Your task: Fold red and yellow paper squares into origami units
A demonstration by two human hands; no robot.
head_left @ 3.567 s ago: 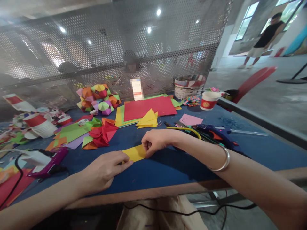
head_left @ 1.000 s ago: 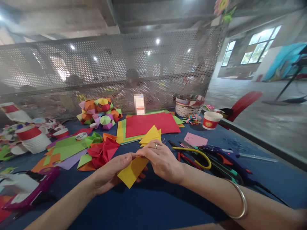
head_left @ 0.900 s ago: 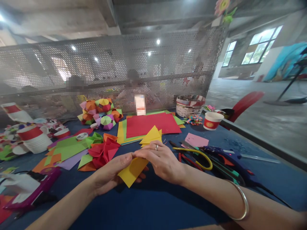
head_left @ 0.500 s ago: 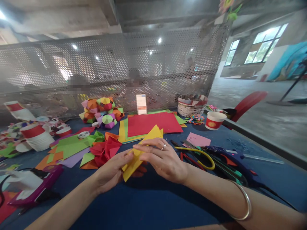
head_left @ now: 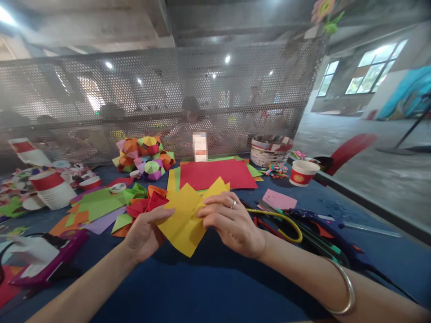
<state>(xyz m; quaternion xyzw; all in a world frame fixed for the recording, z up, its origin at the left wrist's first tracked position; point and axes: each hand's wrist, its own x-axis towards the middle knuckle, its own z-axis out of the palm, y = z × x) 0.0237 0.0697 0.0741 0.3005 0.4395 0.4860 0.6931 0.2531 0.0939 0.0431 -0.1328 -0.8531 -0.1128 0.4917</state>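
Between my two hands is a folded sheet of yellow paper [head_left: 186, 213], partly opened out with pointed corners at the top. My left hand [head_left: 145, 233] grips its left side, thumb on the front and fingers hidden behind. My right hand [head_left: 232, 222], with a ring on one finger, pinches the right part near a crease. Just behind the paper lies a stack of coloured sheets with a red sheet [head_left: 218, 174] on top. Left of it sit folded red paper pieces [head_left: 148, 204] and a folded green piece [head_left: 134, 192].
A glue gun [head_left: 332, 229], yellow-handled scissors [head_left: 289, 224] and a pink slip [head_left: 279, 198] lie at right, near a paper cup [head_left: 303, 172]. Woven basket [head_left: 272, 150] and paper-ball cluster [head_left: 146, 157] stand behind. Left are stacked cups [head_left: 54, 190] and a purple power strip [head_left: 57, 260].
The yellow paper has been opened from a narrow folded shape into a wider one. My left hand has moved left, drawing its side away from my right hand.
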